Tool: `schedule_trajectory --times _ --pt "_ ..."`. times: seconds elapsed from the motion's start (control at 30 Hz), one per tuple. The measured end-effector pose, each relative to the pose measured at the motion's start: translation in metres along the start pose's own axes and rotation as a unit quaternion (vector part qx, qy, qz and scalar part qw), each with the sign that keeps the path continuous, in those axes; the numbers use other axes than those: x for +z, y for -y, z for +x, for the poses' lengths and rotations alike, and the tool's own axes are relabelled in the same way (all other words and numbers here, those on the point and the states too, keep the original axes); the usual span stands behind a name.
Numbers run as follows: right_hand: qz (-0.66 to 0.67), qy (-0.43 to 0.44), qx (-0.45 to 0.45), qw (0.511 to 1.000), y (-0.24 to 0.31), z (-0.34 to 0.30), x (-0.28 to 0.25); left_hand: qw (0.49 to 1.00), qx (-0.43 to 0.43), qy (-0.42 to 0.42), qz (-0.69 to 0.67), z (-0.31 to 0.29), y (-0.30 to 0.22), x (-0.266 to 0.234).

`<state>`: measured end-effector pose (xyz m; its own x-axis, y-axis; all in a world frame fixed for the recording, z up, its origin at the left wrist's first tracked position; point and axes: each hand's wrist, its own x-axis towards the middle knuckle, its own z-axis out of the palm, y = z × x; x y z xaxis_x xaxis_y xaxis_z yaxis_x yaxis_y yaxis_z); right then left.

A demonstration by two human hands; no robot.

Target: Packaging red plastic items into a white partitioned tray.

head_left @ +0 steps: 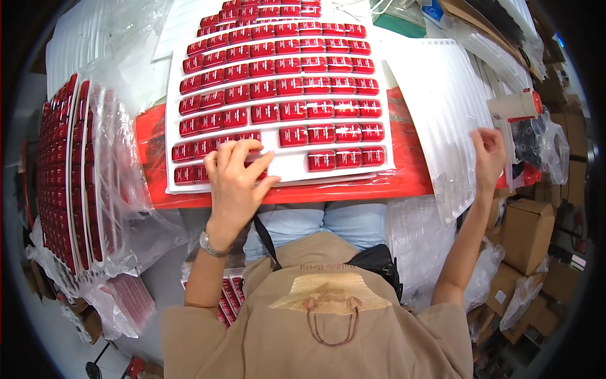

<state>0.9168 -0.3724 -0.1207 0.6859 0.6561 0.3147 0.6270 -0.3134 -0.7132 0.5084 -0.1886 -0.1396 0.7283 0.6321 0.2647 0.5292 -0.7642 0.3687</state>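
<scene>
In front of me lies a white ribbed tray [287, 159] holding rows of small glossy red containers [292, 110] with pale print. The two nearest rows have gaps left of centre. My left hand [235, 177] is over the near left part of the tray, fingers bent and apart, fingertips at the containers; it partly hides them. Off the tray's right side, my right hand [489, 155] is raised beside a white roll with a red end [515, 105]. Its thumb and fingers are pinched together; whatever they may hold is too small to make out.
A red cover [410, 148] lies under the tray. White ribbed trays [435, 107] are stacked at right. At left, filled trays stand upright in clear plastic wrap [120, 164]. Cardboard boxes [527, 234] line the right side.
</scene>
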Motion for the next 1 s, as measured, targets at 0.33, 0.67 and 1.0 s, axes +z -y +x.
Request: schedule_trajectory --times 0.33,0.67,1.0 --pt "0.367 0.352 0.135 0.850 0.149 -0.059 0.115 1.000 -0.006 -0.012 0.024 -0.022 0.021 -0.012" --pt "0.371 0.467 0.137 0.791 0.166 -0.087 0.134 0.936 0.019 -0.055 -0.347 -0.005 -0.029 0.006" --pt "-0.300 -0.100 0.153 0.936 -0.108 0.080 -0.080 0.980 -0.009 0.034 -0.194 0.016 -0.025 0.024"
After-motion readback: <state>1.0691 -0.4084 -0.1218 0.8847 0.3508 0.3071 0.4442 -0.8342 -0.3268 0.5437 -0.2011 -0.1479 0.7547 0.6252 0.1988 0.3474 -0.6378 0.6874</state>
